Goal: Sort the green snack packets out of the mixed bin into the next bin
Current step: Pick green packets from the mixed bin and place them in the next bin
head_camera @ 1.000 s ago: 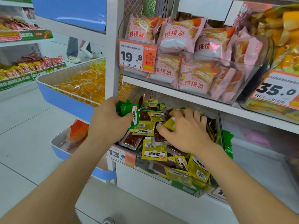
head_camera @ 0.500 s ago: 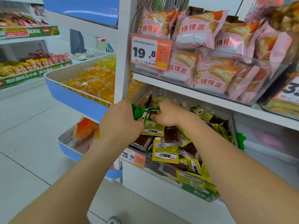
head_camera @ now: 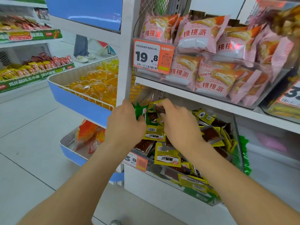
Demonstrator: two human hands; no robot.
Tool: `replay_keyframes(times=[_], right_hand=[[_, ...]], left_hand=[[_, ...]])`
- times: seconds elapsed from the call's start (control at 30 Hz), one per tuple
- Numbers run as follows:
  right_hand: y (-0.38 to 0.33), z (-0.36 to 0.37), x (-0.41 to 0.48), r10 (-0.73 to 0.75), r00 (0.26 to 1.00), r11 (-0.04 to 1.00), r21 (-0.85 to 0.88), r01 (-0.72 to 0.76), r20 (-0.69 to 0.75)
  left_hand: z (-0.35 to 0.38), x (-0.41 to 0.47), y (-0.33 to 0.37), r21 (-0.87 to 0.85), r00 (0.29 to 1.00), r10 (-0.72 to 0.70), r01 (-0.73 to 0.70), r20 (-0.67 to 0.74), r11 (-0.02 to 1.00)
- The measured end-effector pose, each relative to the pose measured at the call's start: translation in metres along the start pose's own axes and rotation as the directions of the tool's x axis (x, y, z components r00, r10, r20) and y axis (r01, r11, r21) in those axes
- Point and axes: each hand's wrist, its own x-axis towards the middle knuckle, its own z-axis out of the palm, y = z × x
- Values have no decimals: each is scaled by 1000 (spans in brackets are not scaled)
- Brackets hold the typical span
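My left hand grips a small bunch of green snack packets at the back left of the mixed bin. That clear bin is full of yellow packets and brown-windowed ones. My right hand reaches in beside the left, its fingers curled on a yellow packet with a brown window near the back. More green packets show through the clear wall in the bin to the right.
Above, a clear bin holds pink cake packets behind a 19.8 price tag. To the left hang blue-fronted baskets with orange jelly cups and orange bags. A person's legs stand in the aisle.
My right hand moved from the bin's middle to the back left, next to my left hand, and took hold of a packet there. The left hand kept its green packets.
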Motion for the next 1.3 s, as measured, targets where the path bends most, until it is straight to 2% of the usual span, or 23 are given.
replay_keyframes(times=[0.07, 0.1, 0.13, 0.2, 0.27, 0.33, 0.37, 0.4, 0.43, 0.5, 0.53, 0.57, 0.6, 0.7, 0.8, 1.0, 1.1, 1.2, 1.27, 1.3], right_hand=[[-1, -13, -24, -43, 992, 999, 7, 44, -120], [1, -19, -35, -63, 983, 996, 54, 73, -175], [3, -24, -44, -75, 976, 989, 114, 99, -206], [10, -34, -59, -68, 980, 958, 260, 116, -188], [23, -41, -69, -82, 983, 936, 326, 132, -163], [37, -46, -78, -75, 989, 923, 366, 116, -124], [42, -50, -82, -23, 995, 900, 432, 63, -96], [45, -56, -85, 54, 997, 852, 523, -16, -57], [49, -60, -87, 134, 991, 792, 603, -91, -25], [56, -69, -88, 259, 965, 647, 735, -205, 41], [60, -72, -89, 293, 951, 557, 790, -255, 100], [63, -75, -89, 302, 941, 492, 821, -290, 152], [66, -77, -90, 296, 935, 459, 829, -319, 195], [71, -76, -94, 299, 925, 493, 792, -360, 234], [73, -74, -94, 378, 903, 486, 787, -381, 204], [76, -74, -93, 390, 898, 458, 803, -381, 204], [74, -72, -92, 363, 913, 492, 795, -356, 184], [73, -66, -93, 396, 916, 587, 750, -304, 62], [80, -65, -93, 359, 928, 793, 556, -249, -96], [85, -64, -93, 292, 951, 886, 401, -232, -96]], left_hand=[[-2, 1, 2, -115, 999, -16, 21, 42, 993], [-3, 0, 4, -230, 995, -42, 61, 90, 971], [-4, -1, 7, -378, 985, -77, 132, 157, 917], [-6, -8, 16, -624, 925, -136, 342, 355, 703], [-6, -14, 24, -701, 863, -147, 482, 483, 527], [-3, -19, 30, -717, 832, -138, 536, 537, 446], [-1, -20, 31, -720, 831, -134, 539, 540, 438], [3, -21, 32, -718, 838, -129, 524, 530, 459], [7, -22, 32, -707, 865, -119, 470, 487, 528], [12, -23, 32, -553, 951, -22, 198, 308, 809], [13, -24, 35, -445, 964, 37, 88, 264, 891], [14, -25, 37, -420, 961, 71, 50, 266, 906], [14, -26, 43, -468, 947, 96, 62, 306, 882], [16, -32, 58, -609, 862, 149, 209, 484, 765], [16, -38, 67, -649, 802, 232, 236, 551, 724], [15, -38, 76, -648, 780, 208, 304, 590, 699], [18, -40, 76, -614, 806, 132, 321, 577, 721], [26, -42, 73, -596, 846, 21, 358, 533, 719], [28, -40, 70, -607, 878, -64, 379, 475, 699], [28, -39, 69, -621, 891, -100, 385, 443, 682]])
